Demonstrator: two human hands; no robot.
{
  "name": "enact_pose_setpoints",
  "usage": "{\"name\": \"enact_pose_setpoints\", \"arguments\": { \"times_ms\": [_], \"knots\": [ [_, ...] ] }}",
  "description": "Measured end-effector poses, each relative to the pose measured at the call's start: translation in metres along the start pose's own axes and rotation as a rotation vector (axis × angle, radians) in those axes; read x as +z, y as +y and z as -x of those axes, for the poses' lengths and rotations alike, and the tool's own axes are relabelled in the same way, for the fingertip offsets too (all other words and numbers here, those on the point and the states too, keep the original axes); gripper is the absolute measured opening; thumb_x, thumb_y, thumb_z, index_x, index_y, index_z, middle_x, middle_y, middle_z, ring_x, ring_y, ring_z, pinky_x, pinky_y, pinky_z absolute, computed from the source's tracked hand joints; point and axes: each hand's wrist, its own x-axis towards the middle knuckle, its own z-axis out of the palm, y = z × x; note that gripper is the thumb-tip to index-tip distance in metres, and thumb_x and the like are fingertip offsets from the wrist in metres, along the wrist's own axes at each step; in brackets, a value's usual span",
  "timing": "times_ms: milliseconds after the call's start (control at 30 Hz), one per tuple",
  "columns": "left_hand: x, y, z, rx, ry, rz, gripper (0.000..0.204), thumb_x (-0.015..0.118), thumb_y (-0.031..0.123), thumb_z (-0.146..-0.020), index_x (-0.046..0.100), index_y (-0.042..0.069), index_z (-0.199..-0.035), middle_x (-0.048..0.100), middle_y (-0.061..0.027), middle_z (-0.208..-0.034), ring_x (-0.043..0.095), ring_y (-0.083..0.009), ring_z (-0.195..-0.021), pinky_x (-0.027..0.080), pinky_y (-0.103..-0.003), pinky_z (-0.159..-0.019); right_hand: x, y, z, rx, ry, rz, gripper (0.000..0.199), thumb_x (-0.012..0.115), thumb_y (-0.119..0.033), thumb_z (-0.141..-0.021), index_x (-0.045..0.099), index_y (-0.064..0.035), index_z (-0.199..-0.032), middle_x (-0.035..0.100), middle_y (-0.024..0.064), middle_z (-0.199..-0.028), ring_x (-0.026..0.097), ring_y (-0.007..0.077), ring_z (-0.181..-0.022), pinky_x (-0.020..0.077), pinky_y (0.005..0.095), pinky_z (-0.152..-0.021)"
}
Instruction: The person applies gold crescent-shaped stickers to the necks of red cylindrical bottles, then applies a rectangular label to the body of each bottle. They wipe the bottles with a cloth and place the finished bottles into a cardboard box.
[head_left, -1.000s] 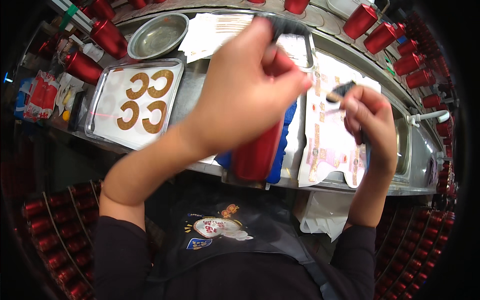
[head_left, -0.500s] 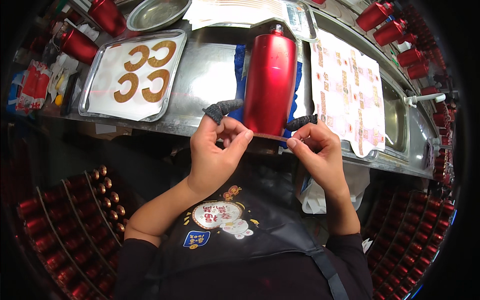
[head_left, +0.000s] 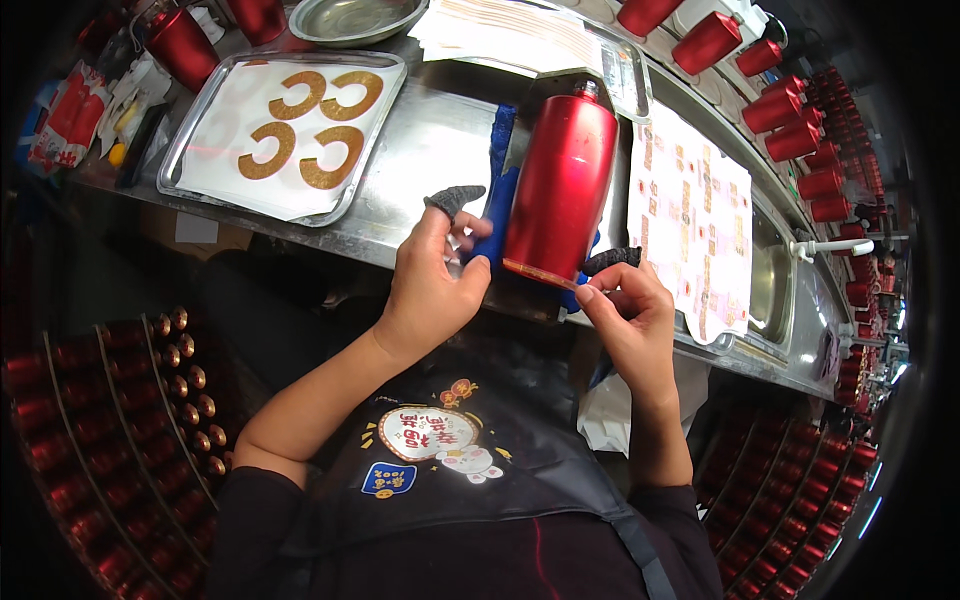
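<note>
The left hand [head_left: 432, 290] is curled at the bottom edge of the red bottle [head_left: 560, 192], fingers loose, not gripping it. The right hand [head_left: 625, 310] pinches something small; I cannot tell what. The bottle lies on a blue cloth [head_left: 497, 195] on the metal table [head_left: 430, 140]. Keep the bottle from rolling, and work slowly along its bottom edge. Both wrists bend inward, elbows low.

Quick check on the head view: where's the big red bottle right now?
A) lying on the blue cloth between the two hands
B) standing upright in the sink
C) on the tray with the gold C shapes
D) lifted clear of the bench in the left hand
A: the red bottle lies on its side on the blue cloth, with the left hand and right hand at either side of its base.
</note>
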Motion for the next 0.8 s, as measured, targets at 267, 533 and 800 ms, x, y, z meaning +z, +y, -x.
{"name": "enact_pose_setpoints", "arguments": {
  "times_ms": [267,533,800],
  "knots": [
    [0.017,-0.004,-0.007,0.311,-0.051,-0.183,0.087,0.080,0.007,-0.078,0.039,0.005,-0.155,0.052,-0.0206,-0.149,0.049,-0.0353,-0.139,0.041,-0.041,-0.112,-0.004,0.006,0.003,0.128,0.013,-0.120,0.016,0.077,-0.013,-0.088,0.069,-0.0003,-0.083,0.051,-0.0006,-0.081,0.051,0.0053,-0.070,0.0392,0.0230,-0.063],
    [0.006,-0.002,-0.006,0.293,-0.199,0.003,0.100,0.075,0.001,-0.081,0.016,0.000,-0.161,0.040,-0.0182,-0.160,0.035,-0.0257,-0.151,0.033,-0.037,-0.119,-0.010,0.019,0.000,0.274,-0.072,-0.361,0.014,0.067,-0.014,-0.095,0.063,-0.0048,-0.086,0.054,-0.0044,-0.062,0.045,0.0017,-0.049,0.0329,0.0187,-0.042],
    [-0.004,-0.008,-0.012,-0.108,-0.263,0.714,0.072,0.062,0.003,-0.092,0.028,-0.004,-0.156,0.038,-0.0216,-0.160,0.045,-0.0226,-0.142,0.043,-0.032,-0.109,-0.014,0.014,0.004,0.271,-0.052,-0.456,0.015,0.071,-0.013,-0.093,0.064,-0.0050,-0.083,0.059,-0.0055,-0.072,0.046,-0.0005,-0.054,0.0337,0.0178,-0.046]
  ]
}}
